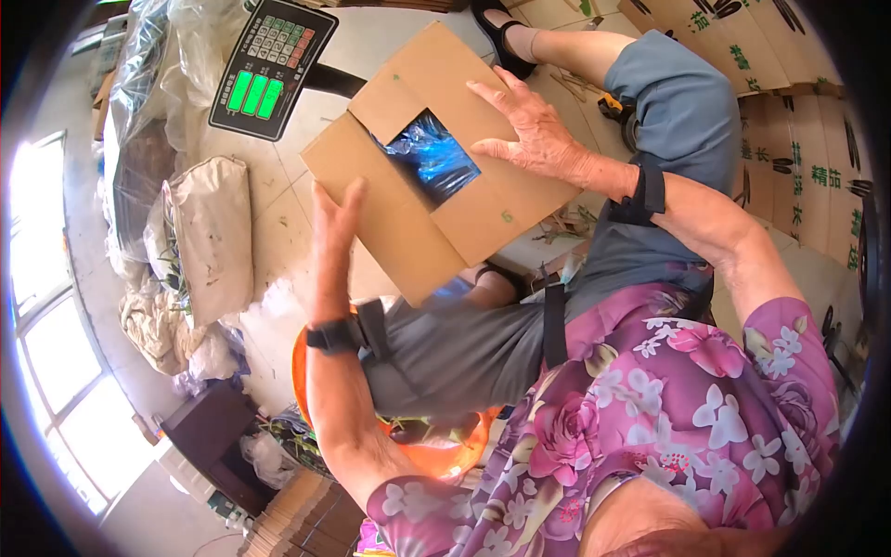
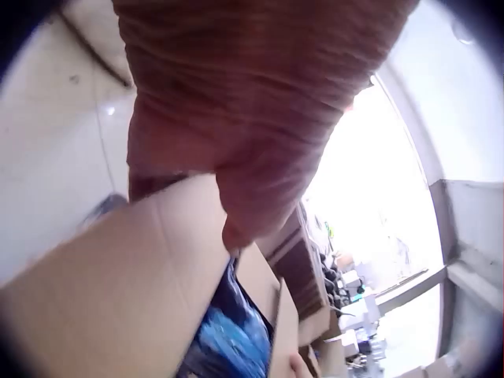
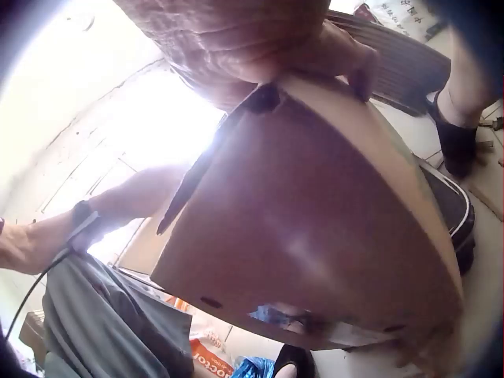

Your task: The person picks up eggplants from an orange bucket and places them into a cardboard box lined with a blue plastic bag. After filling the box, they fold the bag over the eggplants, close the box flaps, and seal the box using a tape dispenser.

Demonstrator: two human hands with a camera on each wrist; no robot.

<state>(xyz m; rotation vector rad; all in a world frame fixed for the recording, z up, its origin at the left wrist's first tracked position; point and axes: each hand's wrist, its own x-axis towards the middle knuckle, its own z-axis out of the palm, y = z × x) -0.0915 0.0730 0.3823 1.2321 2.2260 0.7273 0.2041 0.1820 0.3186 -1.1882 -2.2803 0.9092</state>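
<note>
A cardboard box (image 1: 371,167) is tilted in front of the person, its top flaps folded across one another. Through the square gap between the flaps shows shiny blue and dark plastic (image 1: 433,160). At the box's left edge the left hand (image 1: 336,223) holds the cardboard, its thumb on the flap side and its fingers partly hidden behind the panel in the left wrist view. The right hand (image 1: 543,130) lies spread on the opposite flap, thumb close to the gap. In the right wrist view a side wall (image 3: 307,205) of the box hangs below that hand.
A weighing scale display (image 1: 271,70) with green screens stands beyond the box. To the left lie a pale sack (image 1: 213,232) and clear plastic sheeting (image 1: 176,56). Printed cartons (image 1: 798,167) stand at the right. An orange bag (image 1: 445,450) is beside the person's leg.
</note>
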